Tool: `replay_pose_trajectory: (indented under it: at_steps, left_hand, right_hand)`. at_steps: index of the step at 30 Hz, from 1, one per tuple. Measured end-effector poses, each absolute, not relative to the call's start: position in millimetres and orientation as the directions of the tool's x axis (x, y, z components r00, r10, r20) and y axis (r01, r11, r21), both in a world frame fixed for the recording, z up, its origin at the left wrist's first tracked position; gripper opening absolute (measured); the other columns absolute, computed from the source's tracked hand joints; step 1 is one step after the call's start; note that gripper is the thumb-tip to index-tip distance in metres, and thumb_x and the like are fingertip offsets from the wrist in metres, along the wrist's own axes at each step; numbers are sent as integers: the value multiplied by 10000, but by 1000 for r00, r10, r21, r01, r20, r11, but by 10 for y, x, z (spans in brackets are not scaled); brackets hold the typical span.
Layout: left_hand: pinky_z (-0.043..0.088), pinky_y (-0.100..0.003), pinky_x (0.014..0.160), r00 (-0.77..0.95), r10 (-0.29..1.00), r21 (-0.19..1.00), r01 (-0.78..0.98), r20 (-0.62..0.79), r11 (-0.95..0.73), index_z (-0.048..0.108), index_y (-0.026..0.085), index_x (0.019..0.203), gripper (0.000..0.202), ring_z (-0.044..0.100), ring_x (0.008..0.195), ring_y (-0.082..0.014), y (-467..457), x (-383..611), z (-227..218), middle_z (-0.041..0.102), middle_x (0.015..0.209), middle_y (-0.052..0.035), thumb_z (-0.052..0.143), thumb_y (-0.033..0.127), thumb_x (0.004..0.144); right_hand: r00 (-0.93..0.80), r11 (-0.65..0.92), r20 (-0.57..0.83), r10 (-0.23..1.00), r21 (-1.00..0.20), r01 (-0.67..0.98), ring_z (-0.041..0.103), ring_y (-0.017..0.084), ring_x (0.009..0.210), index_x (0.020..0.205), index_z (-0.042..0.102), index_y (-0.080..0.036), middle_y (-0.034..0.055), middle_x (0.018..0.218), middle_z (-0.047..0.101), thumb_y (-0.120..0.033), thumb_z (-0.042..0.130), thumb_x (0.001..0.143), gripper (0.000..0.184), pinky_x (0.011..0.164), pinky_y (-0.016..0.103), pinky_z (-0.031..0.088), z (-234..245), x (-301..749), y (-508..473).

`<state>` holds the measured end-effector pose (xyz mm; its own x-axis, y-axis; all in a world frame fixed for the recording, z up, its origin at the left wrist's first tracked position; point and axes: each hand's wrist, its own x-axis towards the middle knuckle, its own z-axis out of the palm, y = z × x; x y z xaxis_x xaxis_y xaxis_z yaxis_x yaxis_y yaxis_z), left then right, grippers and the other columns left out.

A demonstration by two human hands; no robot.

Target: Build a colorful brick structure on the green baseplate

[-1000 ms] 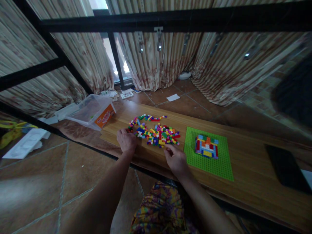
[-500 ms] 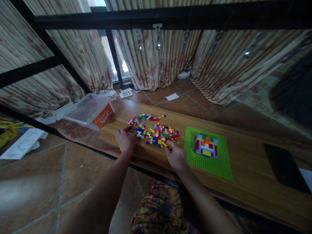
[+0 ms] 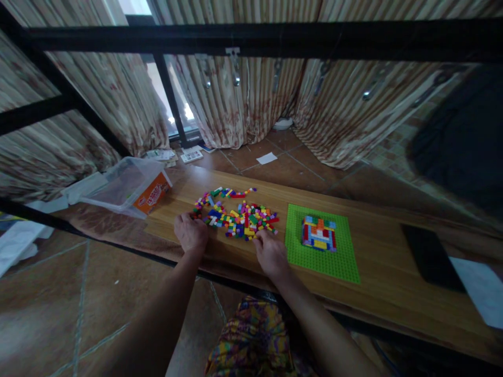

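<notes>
A loose pile of small coloured toy bricks (image 3: 236, 220) lies spread on the wooden bench top. At the pile's left end rests my left hand (image 3: 191, 232), its fingers curled down among the bricks; what they hold, if anything, is hidden. My right hand (image 3: 272, 254) is at the pile's near right edge, thumb and fingers pinched together. Any piece between them is too small to make out. Right of that hand lies a green studded baseplate (image 3: 341, 262), bearing a small block built of multicoloured bricks (image 3: 319, 234).
A clear plastic box (image 3: 129, 180) with an orange label stands at the bench's left end. To the right lie a black flat tablet-like slab (image 3: 430, 256) and a white sheet (image 3: 481, 288). A black metal bar (image 3: 251, 39) crosses above; striped curtains (image 3: 223, 104) hang behind.
The view has turned slightly right, so everything sits further left and more of the white sheet shows. Both hands stay at about the same spots beside the pile.
</notes>
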<state>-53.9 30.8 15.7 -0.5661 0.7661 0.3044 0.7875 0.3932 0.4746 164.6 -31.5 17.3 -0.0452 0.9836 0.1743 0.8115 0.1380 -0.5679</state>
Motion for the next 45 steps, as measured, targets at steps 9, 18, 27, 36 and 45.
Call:
replay_pose_trajectory:
  at_steps: [9, 18, 27, 36, 45]
  left_hand:
    - [436, -453, 941, -548, 775, 470, 799, 315, 375, 628, 130, 991, 245, 543, 1073, -320, 310, -553, 182, 594, 1049, -169, 477, 149, 799]
    - [436, -471, 966, -548, 781, 467, 798, 301, 380, 628, 114, 1003, 263, 542, 1085, -320, 325, -570, 192, 582, 1041, -174, 487, 143, 783]
    - [431, -462, 962, -560, 779, 474, 787, 282, 394, 629, 117, 981, 251, 535, 1087, -321, 330, -550, 223, 581, 1056, -180, 472, 167, 791]
    - [420, -449, 959, -564, 775, 492, 780, 287, 385, 609, 145, 942, 220, 531, 1078, -320, 332, -557, 216, 576, 1017, -155, 477, 174, 769]
    - [432, -455, 963, -551, 776, 477, 794, 308, 375, 617, 140, 955, 228, 541, 1072, -311, 332, -578, 176, 581, 1027, -154, 484, 166, 772]
  right_hand:
    - [49, 95, 136, 989, -865, 493, 615, 169, 699, 877, 577, -218, 18, 764, 643, -302, 483, 917, 132, 666, 276, 459, 318, 1816, -537]
    - [350, -36, 71, 934, -956, 291, 629, 186, 724, 898, 694, -213, 44, 844, 693, -394, 607, 828, 212, 683, 317, 506, 354, 2507, -863]
    - [406, -75, 276, 871, -741, 667, 657, 226, 836, 992, 692, -184, 102, 962, 707, -346, 512, 865, 272, 771, 368, 507, 458, 3188, -810]
    - [210, -78, 272, 939, -427, 901, 659, 209, 754, 976, 640, -210, 66, 854, 711, -182, 517, 824, 198, 712, 327, 494, 515, 3235, -371]
    - [265, -93, 288, 920, -496, 863, 670, 213, 748, 1057, 611, -194, 64, 864, 722, -172, 519, 794, 279, 701, 332, 497, 485, 3184, -306]
